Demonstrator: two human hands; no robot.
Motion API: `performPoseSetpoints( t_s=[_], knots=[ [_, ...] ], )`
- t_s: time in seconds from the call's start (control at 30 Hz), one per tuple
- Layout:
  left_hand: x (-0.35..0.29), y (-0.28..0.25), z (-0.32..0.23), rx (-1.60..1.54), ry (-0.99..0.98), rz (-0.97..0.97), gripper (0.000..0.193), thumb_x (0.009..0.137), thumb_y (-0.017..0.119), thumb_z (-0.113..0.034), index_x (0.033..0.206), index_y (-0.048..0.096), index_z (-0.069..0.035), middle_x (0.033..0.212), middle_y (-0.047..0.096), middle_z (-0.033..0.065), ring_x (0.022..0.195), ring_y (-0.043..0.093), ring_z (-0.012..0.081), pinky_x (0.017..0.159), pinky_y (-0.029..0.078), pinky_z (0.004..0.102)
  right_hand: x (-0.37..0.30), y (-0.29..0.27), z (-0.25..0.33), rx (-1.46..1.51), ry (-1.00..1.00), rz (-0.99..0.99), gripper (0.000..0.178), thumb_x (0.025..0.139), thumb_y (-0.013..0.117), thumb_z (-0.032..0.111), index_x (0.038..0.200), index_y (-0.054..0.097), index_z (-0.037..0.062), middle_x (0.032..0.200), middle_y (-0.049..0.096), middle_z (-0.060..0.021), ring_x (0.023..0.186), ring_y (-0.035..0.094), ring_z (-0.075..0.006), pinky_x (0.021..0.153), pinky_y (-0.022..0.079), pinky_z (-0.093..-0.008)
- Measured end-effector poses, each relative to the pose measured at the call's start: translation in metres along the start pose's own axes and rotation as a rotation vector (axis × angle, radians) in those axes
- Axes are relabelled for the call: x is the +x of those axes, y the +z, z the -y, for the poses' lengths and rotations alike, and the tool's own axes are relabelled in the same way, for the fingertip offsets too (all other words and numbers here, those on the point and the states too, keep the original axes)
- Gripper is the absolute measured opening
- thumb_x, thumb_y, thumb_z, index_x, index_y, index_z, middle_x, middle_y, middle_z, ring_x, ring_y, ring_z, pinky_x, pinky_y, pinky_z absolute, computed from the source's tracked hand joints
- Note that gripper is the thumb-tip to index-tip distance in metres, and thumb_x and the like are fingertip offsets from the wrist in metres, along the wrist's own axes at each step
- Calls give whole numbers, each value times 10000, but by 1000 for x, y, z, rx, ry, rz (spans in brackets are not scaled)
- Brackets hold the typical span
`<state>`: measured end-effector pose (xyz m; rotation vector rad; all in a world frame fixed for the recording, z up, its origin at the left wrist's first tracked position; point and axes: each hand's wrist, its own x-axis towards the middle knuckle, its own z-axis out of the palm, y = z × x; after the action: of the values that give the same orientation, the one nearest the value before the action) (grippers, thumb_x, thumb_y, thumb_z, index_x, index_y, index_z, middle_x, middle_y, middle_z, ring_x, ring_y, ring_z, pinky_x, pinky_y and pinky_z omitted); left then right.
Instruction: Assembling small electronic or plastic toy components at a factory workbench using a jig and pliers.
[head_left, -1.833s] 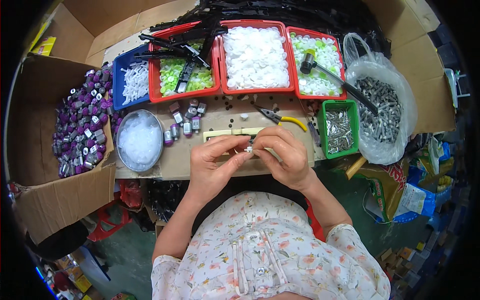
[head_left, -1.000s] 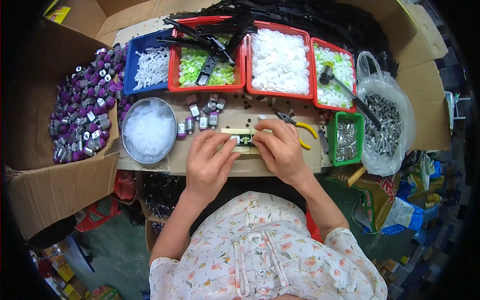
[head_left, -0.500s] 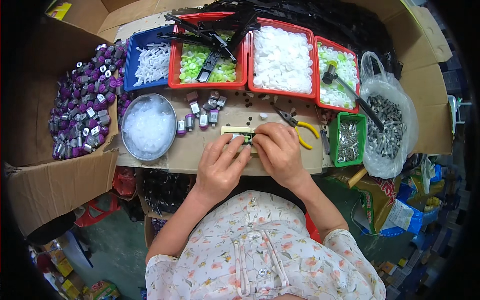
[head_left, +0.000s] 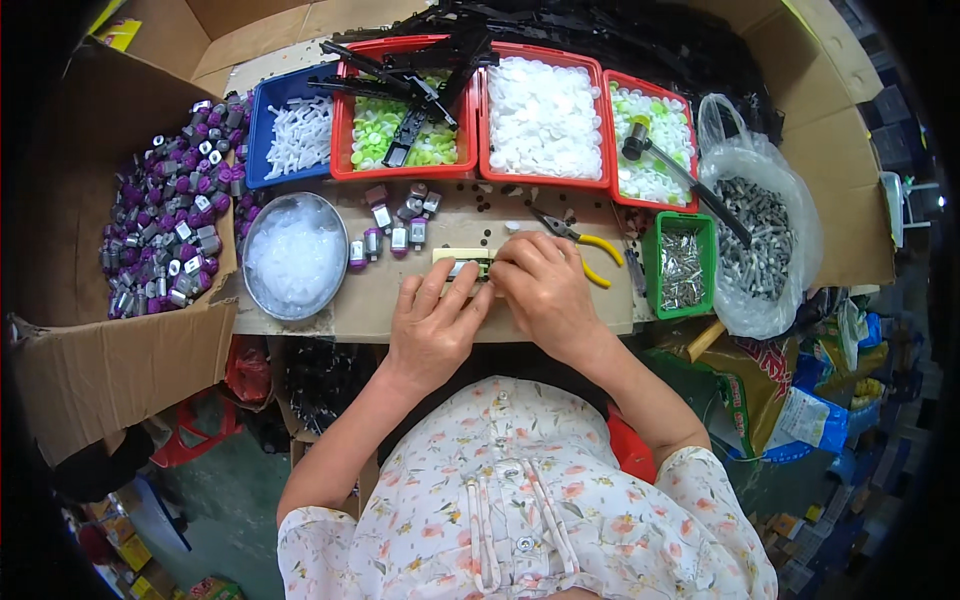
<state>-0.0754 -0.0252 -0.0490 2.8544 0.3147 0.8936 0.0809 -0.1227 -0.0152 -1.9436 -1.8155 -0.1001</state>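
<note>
A small cream-coloured block [head_left: 450, 253] with a dark inner part and a silver piece lies on the cardboard-topped table in front of me. My left hand [head_left: 437, 325] grips its near side, fingertips pressed on the silver piece. Over its right end my right hand [head_left: 545, 295] is closed in a pinch; whatever sits between those fingertips is hidden. Just beyond the block stand several small motors with grey and purple bodies [head_left: 399, 238]. Pliers with yellow handles [head_left: 597, 262] lie close to my right hand.
A metal bowl of clear grease-like stuff [head_left: 340, 245] is at left, beside a carton [head_left: 130, 370] of purple-grey motors. Behind are a blue tray [head_left: 258, 130] and red trays [head_left: 482, 120] of plastic parts. A hammer [head_left: 690, 180], green screw box [head_left: 655, 270] and plastic bag [head_left: 805, 220] stand right.
The whole view has shifted slightly, so the trays and bag sit further left. Both hands stay at the block, with the right fingers bunched a little differently over its end.
</note>
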Motion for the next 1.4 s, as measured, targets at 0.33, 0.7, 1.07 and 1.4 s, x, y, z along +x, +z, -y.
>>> performPoseSetpoints(
  t_s=[0.33,0.7,1.07,1.4],
  knots=[
    [2,-7,-1,-228,-91,3,325,718,784,-69,1034,710,-83,1213,599,107,1145,518,345,936,449,416,-9,-43,-21,97,125,-95,232,744,736,36,968,677,31,1004,627,-116,965,609,-294,838,465,-397],
    [67,-11,-5,-304,2,-36,276,718,770,-45,981,686,-47,1107,632,110,1104,548,355,901,458,452,-99,-100,-105,-389,570,-122,131,774,713,48,896,680,18,889,568,-120,877,560,-314,750,450,-428],
    [209,80,-40,-330,200,134,205,722,726,16,921,739,-30,844,639,98,873,548,317,759,483,405,-101,-94,-117,-248,598,-102,78,782,710,84,841,674,48,881,566,-73,911,560,-277,749,416,-420],
    [220,99,-50,-42,317,204,58,677,646,-53,691,703,-57,838,630,71,994,544,240,804,428,347,-100,-100,-122,-176,576,-195,68,753,699,43,800,650,33,801,589,-77,806,589,-276,671,439,-408]
  ],
)
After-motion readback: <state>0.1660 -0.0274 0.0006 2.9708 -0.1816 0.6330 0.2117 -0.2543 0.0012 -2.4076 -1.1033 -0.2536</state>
